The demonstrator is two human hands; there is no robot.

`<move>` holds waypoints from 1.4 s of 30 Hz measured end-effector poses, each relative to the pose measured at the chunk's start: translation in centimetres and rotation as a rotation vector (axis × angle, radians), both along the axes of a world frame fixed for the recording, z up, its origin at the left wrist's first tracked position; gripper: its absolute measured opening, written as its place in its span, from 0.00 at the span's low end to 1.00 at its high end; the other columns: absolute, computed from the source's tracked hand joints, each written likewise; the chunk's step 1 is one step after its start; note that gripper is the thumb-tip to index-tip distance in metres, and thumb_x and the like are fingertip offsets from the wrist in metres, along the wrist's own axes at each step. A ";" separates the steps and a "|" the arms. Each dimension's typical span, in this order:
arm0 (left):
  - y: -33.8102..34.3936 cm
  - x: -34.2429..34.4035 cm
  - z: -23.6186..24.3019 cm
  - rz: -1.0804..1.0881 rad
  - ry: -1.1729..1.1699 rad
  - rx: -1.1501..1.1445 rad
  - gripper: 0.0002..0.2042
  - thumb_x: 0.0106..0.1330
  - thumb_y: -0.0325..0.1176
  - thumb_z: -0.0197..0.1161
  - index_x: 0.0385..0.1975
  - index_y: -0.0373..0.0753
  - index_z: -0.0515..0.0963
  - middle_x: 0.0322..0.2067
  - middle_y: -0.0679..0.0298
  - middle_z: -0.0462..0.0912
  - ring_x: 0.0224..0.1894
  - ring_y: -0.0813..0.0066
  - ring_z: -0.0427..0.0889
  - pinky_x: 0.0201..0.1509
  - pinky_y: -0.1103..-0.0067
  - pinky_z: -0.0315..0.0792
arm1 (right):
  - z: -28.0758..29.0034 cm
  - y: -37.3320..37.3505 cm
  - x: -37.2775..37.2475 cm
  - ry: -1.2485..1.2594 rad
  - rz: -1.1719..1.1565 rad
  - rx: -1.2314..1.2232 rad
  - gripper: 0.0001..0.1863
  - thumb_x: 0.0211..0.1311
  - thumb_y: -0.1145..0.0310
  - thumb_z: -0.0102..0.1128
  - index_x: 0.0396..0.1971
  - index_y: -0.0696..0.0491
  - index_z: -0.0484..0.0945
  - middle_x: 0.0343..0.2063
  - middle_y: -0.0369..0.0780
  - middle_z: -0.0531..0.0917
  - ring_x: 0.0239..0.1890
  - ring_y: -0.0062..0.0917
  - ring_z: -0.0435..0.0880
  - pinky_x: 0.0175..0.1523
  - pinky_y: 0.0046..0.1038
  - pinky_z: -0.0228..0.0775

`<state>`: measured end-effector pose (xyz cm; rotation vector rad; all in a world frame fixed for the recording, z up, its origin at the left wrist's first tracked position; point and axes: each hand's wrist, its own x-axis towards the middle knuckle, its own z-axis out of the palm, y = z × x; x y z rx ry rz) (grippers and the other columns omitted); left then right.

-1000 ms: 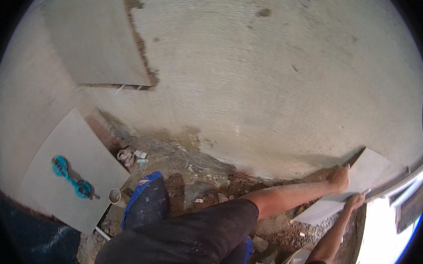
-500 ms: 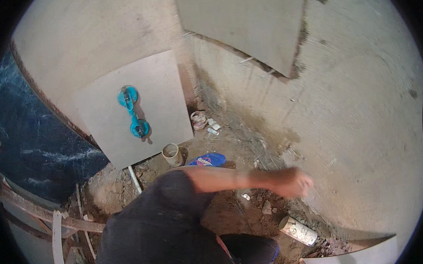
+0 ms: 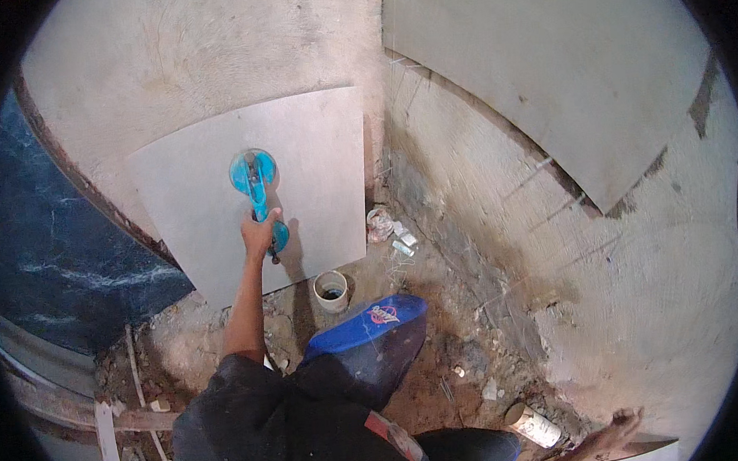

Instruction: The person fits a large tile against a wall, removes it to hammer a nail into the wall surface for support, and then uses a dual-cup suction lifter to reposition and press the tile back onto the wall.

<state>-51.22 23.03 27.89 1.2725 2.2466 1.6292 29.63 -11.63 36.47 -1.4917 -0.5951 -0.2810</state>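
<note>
My left hand (image 3: 259,234) is closed round the lower part of a turquoise double suction-cup lifter (image 3: 256,182). Both cups of the lifter lie against a large pale tile (image 3: 321,167), which leans on the wall. Its lower cup is partly hidden by the hand. At the lower right, my right hand (image 3: 626,425) is held out low by the wall, fingers loosely bent and apart, with nothing seen in it. Close below it shows the edge of another pale tile (image 3: 642,456).
A round pot (image 3: 330,291) with dark contents stands below the leaning tile. A pale cylinder (image 3: 534,425) lies on the dirt floor near my right arm. Crumpled litter (image 3: 379,225) sits by the corner. A large tile (image 3: 543,66) is on the right wall; wooden strips (image 3: 106,444) lie lower left.
A blurred bare arm stretched rightward before, and the lifter stood unheld on the tile. Now my left hand grips the lifter and my right hand shows at the lower right. The view has shifted.
</note>
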 end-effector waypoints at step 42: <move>-7.1 5.4 17.9 -0.400 -0.487 0.346 0.12 0.64 0.34 0.64 0.23 0.38 0.70 0.14 0.69 0.65 0.16 0.80 0.65 0.19 0.80 0.59 | 2.3 34.6 -40.5 -0.040 1.108 -0.199 0.14 0.72 0.60 0.39 0.43 0.54 0.70 0.35 0.45 0.74 0.41 0.36 0.74 0.50 0.35 0.65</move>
